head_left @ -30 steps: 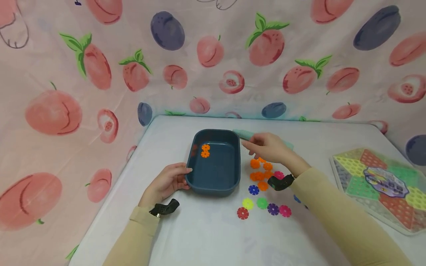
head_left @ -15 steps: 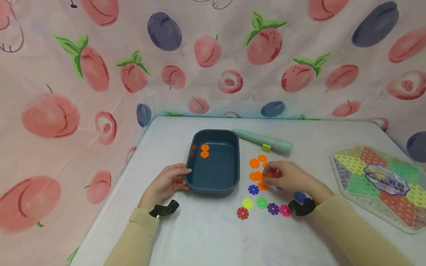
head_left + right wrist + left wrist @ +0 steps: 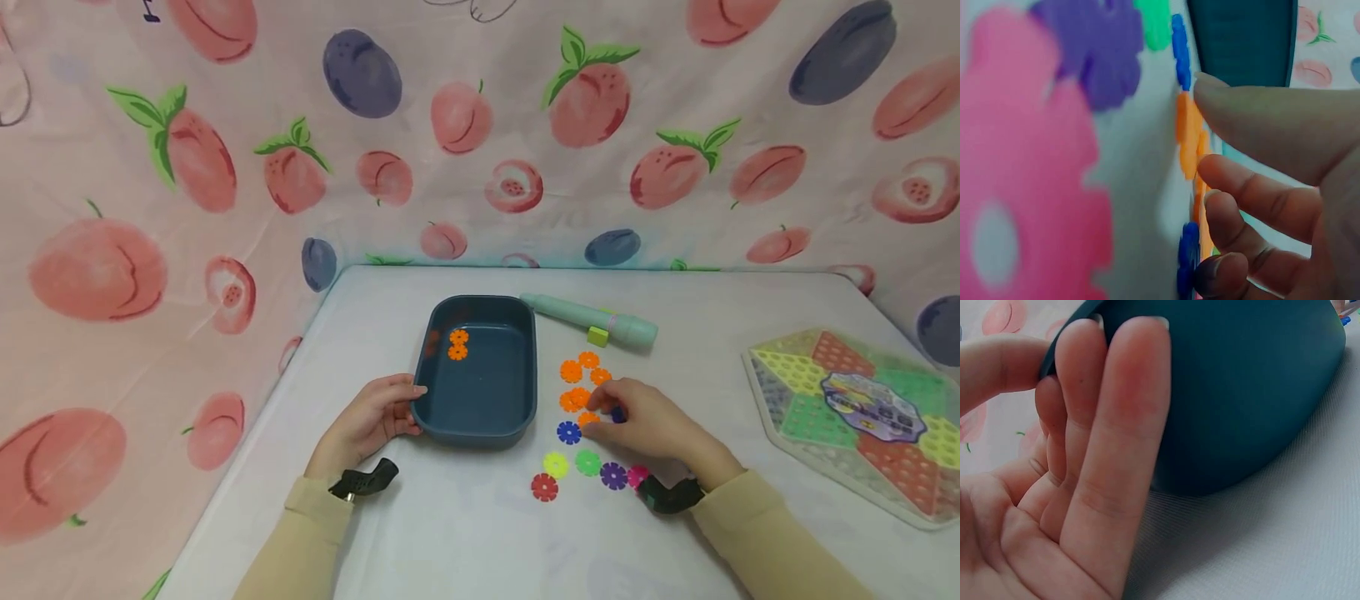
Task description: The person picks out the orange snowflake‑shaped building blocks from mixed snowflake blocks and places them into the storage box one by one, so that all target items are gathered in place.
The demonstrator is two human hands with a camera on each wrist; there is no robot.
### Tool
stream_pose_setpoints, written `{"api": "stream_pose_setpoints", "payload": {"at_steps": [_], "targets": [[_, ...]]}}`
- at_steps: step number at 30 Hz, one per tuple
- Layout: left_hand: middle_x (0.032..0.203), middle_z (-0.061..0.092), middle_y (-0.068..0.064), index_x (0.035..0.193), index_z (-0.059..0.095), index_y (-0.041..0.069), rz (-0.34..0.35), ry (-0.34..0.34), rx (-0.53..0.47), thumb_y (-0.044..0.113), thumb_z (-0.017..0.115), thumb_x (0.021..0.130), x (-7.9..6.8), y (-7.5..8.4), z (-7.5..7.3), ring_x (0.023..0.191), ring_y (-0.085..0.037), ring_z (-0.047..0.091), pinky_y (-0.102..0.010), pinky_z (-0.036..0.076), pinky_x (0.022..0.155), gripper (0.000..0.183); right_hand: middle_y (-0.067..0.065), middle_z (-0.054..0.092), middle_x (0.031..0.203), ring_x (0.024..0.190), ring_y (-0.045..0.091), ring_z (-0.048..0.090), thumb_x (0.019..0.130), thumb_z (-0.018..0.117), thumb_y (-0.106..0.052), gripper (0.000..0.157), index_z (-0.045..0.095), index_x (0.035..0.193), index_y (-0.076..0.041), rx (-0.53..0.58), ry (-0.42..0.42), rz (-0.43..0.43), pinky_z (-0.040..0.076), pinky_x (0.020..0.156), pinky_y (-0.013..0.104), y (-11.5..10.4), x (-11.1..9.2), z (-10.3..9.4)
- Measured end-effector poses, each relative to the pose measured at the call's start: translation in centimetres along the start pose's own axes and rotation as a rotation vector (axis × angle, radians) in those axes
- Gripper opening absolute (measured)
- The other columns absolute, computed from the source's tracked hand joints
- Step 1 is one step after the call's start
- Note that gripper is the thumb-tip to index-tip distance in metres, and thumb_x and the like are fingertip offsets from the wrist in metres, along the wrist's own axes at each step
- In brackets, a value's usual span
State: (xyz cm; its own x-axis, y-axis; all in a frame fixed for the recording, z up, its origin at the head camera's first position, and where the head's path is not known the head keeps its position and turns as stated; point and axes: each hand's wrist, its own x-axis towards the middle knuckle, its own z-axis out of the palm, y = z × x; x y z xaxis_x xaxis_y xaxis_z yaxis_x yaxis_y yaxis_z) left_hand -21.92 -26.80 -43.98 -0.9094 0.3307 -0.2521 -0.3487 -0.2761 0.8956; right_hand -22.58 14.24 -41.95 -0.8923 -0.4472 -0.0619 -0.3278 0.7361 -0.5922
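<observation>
In the head view my left hand [image 3: 375,418] grips the near left corner of a dark blue plastic tray [image 3: 480,392], thumb at the rim and fingers against the outer wall. The left wrist view has those fingers close up, pressed to the tray's side [image 3: 1247,394]. Two orange snowflake discs [image 3: 458,344] lie inside the tray. To its right, my right hand [image 3: 651,421] reaches down among loose discs, thumb and index finger at opposite edges of an orange snowflake disc [image 3: 589,419]. In the right wrist view the same orange disc [image 3: 1186,134] shows between the two fingertips.
Beside the right hand lie more orange discs [image 3: 572,371], a blue disc [image 3: 568,432] and a row of coloured discs [image 3: 588,462]. Behind them are a pale green tube [image 3: 577,313] and a small green block [image 3: 597,337]. A hexagonal game board box [image 3: 855,417] lies at the right.
My right hand came back from beside the tray's far right side and lowered to the orange discs, uncovering the green tube. The left hand has kept its grip on the tray.
</observation>
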Motion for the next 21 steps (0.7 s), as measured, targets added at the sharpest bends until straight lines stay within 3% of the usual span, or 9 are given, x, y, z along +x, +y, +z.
{"api": "stream_pose_setpoints", "payload": {"at_steps": [12, 21], "targets": [[0.079, 0.069, -0.008, 0.099, 0.064, 0.007, 0.008, 0.035, 0.003, 0.009, 0.061, 0.101, -0.5, 0.3, 0.0, 0.057, -0.016, 0.064, -0.032, 0.061, 0.064, 0.004, -0.002, 0.06, 0.095, 0.089, 0.02, 0.054, 0.085, 0.086, -0.031, 0.031, 0.068, 0.107, -0.018, 0.038, -0.007, 0.041, 0.051, 0.078, 0.035, 0.2, 0.2, -0.1], [0.078, 0.069, -0.008, 0.096, 0.062, 0.008, 0.0, 0.016, 0.006, 0.007, 0.06, 0.102, -0.1, 0.1, 0.1, 0.057, -0.016, 0.064, -0.033, 0.061, 0.064, 0.006, -0.003, 0.06, 0.096, 0.089, 0.02, 0.053, 0.085, 0.086, -0.033, 0.031, 0.068, 0.107, -0.019, 0.072, -0.017, 0.067, 0.05, 0.076, 0.034, 1.1, 0.0, 0.3]]}}
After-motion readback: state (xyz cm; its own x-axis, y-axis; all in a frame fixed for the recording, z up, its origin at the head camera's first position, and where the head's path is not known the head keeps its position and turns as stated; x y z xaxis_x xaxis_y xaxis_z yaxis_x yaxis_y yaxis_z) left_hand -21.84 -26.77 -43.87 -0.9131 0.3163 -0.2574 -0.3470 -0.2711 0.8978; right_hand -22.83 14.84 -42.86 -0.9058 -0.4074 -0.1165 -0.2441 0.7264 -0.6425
